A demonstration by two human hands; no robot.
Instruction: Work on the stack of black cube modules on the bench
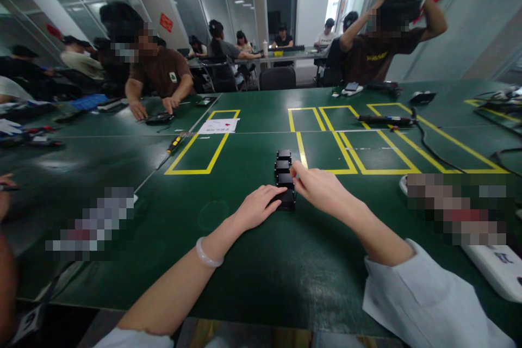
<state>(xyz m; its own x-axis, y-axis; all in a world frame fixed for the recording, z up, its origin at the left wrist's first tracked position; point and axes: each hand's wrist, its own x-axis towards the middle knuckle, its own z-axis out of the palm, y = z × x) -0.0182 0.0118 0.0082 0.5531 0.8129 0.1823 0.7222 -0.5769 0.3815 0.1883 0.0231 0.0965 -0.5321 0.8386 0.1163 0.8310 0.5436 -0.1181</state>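
Several small black blocks (284, 165) stand in a row on the green table (253, 261), running away from me. My left hand (259, 206) lies with its fingers on the nearest black block (286, 200), thumb and forefinger apart at its left side. My right hand (312, 184) is at the right side of the row, its fingers bent together beside the middle blocks. Whatever sits between those right fingertips is too small or hidden to make out.
Yellow tape outlines (187, 172) mark the table. A white paper (219, 125) and a yellow-black screwdriver (174, 144) lie left; a black cabled tool (385, 120) lies right. White power strips flank my arms. Two people sit across the table.
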